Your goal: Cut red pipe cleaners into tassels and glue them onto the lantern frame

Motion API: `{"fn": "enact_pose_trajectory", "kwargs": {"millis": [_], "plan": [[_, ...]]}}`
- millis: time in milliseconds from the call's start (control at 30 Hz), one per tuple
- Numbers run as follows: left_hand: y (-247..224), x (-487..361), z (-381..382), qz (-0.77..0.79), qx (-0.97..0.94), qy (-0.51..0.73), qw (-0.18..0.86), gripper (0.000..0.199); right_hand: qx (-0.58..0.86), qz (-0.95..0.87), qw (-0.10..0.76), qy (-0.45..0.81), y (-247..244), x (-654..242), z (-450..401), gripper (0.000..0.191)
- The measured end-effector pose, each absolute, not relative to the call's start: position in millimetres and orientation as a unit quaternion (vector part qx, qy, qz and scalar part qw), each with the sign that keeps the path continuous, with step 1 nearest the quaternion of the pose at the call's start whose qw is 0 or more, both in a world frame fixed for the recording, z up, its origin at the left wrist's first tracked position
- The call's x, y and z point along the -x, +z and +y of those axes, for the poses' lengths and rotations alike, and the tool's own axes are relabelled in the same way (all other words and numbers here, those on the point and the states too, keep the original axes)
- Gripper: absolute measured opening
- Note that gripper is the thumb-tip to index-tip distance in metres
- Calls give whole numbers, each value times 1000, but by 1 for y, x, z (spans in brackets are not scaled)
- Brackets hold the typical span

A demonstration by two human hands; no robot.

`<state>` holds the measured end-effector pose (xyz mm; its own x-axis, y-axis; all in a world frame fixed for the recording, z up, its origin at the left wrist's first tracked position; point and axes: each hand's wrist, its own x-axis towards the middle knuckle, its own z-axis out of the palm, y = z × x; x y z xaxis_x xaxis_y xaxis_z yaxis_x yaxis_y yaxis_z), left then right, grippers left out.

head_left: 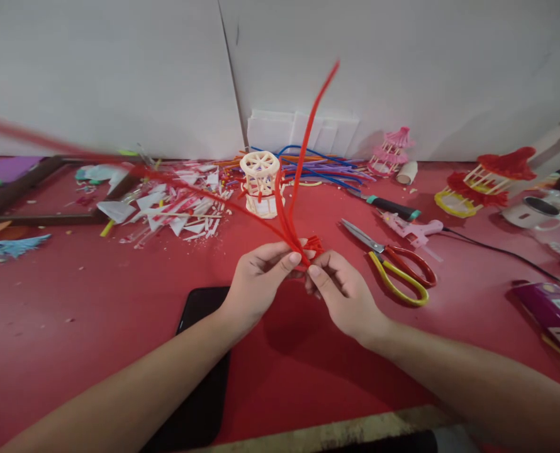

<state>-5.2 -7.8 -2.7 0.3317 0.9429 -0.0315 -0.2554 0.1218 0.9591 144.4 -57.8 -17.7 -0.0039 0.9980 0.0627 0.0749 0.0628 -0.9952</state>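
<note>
Several long red pipe cleaners (302, 151) fan up and out to the left from between my hands. My left hand (261, 277) pinches them near their lower ends, thumb on top. Touching it, my right hand (346, 289) is closed on the same red bundle, its fingertips at the lower end. A short, dense red tuft (314, 245) shows just behind the fingertips. Both hands are raised over the red table (157, 270). Behind them stands a cream lattice tower (261, 182) with red bits round its middle.
Scissors (384, 251), a pink glue gun (412, 228) and a black-handled tool (393, 206) lie to the right. A black phone-like slab (199, 377) is under my left forearm. White and red scraps (180, 201), a brown frame (63, 220) and loose pipe cleaners (327, 167) lie further back.
</note>
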Motion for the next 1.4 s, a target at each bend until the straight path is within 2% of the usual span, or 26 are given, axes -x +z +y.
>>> {"fn": "enact_pose_trajectory", "kwargs": {"millis": [367,500,667,833,1000,1167,1400], "plan": [[-6,9,-5,321,-519,439,660,21,495,-589,495,404,-20,-141,-65,21],[-3,6,-8,325,-522,469,634,18,496,-595,491,397,-19,-142,-63,21],[2,4,-13,283,-487,543,622,33,496,-607,487,385,-18,-141,-63,20],[1,7,-12,295,-574,534,546,12,496,-606,485,389,-18,-140,-63,21],[-2,11,-7,324,-624,488,518,19,511,-596,482,388,-18,-142,-60,24],[-4,7,-10,334,-612,485,528,34,544,-611,474,326,-17,-145,-60,21],[-7,6,-9,337,-607,520,498,30,506,-657,452,330,-10,-165,-44,21]]}}
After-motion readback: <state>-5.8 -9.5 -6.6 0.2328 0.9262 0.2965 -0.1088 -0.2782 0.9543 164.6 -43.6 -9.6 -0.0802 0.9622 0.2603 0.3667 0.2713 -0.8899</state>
